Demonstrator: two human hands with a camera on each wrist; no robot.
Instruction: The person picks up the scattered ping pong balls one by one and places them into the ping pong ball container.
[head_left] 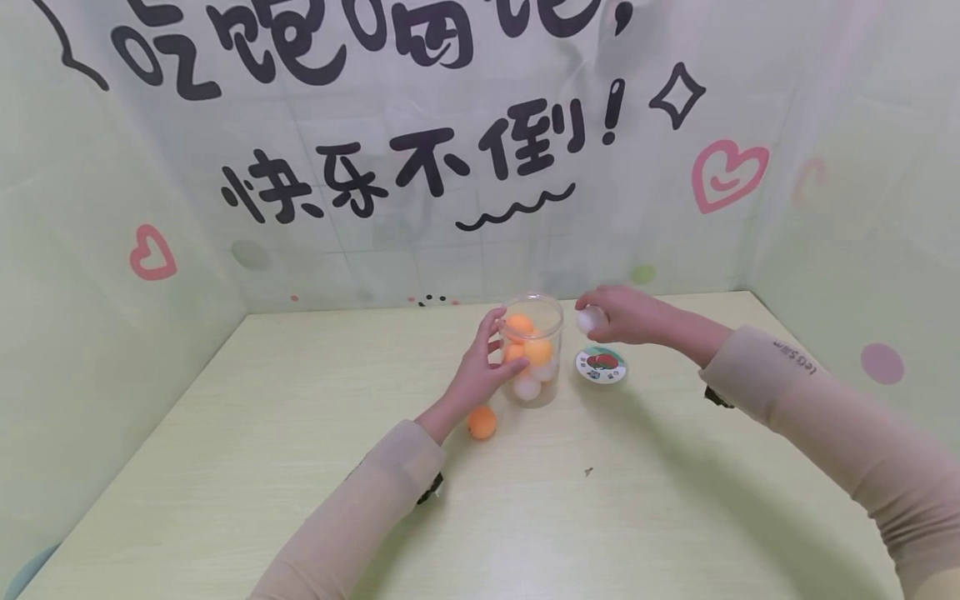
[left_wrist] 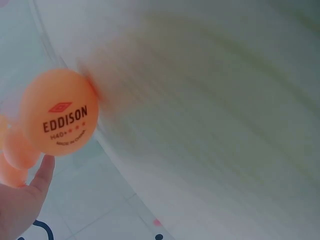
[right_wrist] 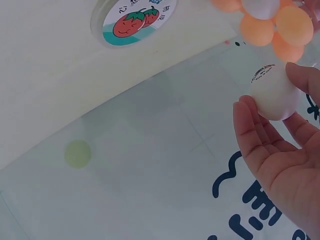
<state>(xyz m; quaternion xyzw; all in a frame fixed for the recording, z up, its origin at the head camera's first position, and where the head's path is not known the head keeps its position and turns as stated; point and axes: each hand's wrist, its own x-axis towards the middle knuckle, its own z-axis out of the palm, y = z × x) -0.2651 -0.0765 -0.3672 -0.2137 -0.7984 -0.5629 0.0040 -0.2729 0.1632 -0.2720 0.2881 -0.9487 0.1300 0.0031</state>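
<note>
A clear plastic jar [head_left: 553, 321] with orange and white ping-pong balls inside stands upright on the table. My left hand [head_left: 477, 367] holds its left side, thumb in front and fingers behind. To the right of the jar, my right hand [head_left: 633, 315] pinches a white ping-pong ball [head_left: 592, 320] above the table; the right wrist view shows this ball [right_wrist: 275, 92] between thumb and fingers. On the tabletop near my left wrist lies a loose orange ping-pong ball [head_left: 482, 422], its printed lettering readable in the left wrist view.
A round lid [head_left: 602, 365] with a strawberry picture lies right of the jar, under my right hand. A small dark speck [head_left: 588, 472] is on the pale table [head_left: 300, 500]. Behind the table hangs a white printed cloth [head_left: 360, 267].
</note>
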